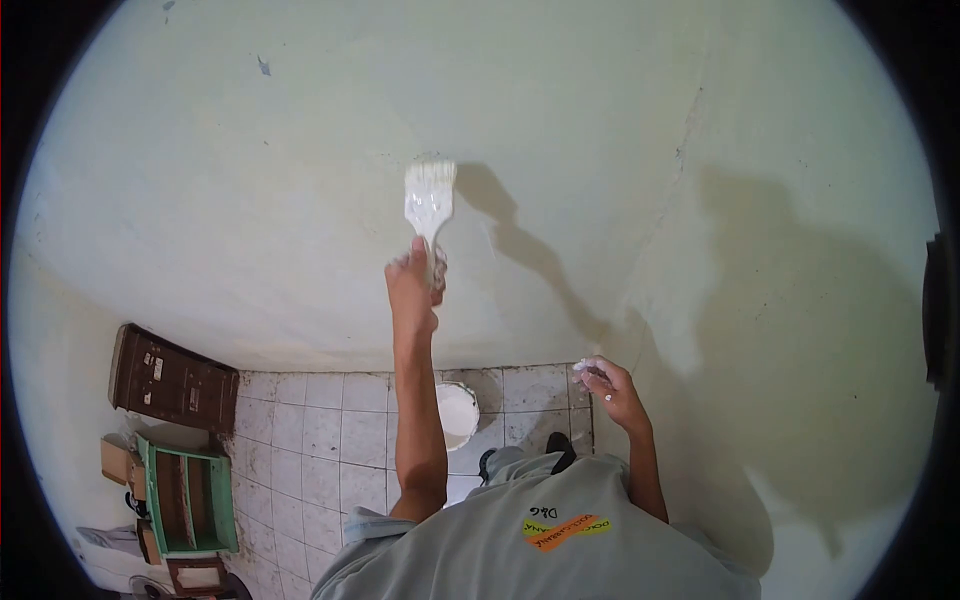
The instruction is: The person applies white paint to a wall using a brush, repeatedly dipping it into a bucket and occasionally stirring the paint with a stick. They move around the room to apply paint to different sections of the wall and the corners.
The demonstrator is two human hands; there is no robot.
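My left hand (412,283) is raised and gripped around the handle of a wide paintbrush (430,200). Its white-loaded bristles press against the pale cream wall (250,180), and the brush casts a shadow to its right. My right hand (608,385) hangs lower, next to the wall on the right, its fingers curled and smeared with white paint. I cannot make out anything held in it. A white paint bucket (458,412) stands on the tiled floor (320,440) below, partly hidden behind my left forearm.
A dark brown cabinet (170,380) and a green shelf unit (188,490) lie along the wall at lower left, with a cardboard box (118,460) beside them. My black shoes (560,445) stand on the tiles near the bucket. The wall turns a corner at right (690,150).
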